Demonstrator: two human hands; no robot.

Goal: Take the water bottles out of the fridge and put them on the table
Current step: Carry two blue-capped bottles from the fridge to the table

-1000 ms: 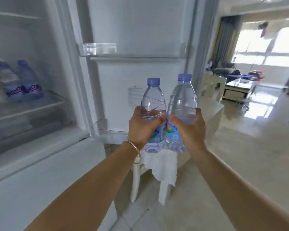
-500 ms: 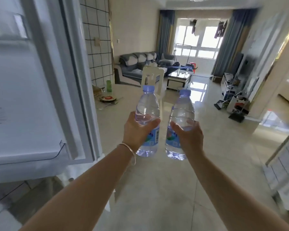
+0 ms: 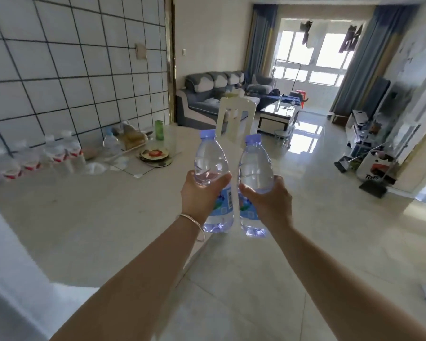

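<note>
Now turned right away from the fridge, gone from view but for a pale blurred edge low to the left of the arms. Facing the table [image 3: 89,217] instead, spread out to the left of and beyond the left hand [image 3: 202,195]. Gripping one water bottle [image 3: 210,166] in that hand, fingers and thumb wrapped round the label band; gripping a second water bottle [image 3: 255,168] in the right hand [image 3: 268,203] the same way. Both upright, caps up, side by side and nearly touching, held above the near edge of the table, not yet set down.

Judged from this: fetching done for this pair, carrying almost done, only the lowering onto the tabletop left.

Against half a second ago: open fridge door no longer filling the left side; tiled wall, a row of red-labelled bottles [image 3: 47,158], plates [image 3: 155,156] and a green cup [image 3: 159,129] beyond the left hand instead. Grip on both bottles unchanged.
</note>
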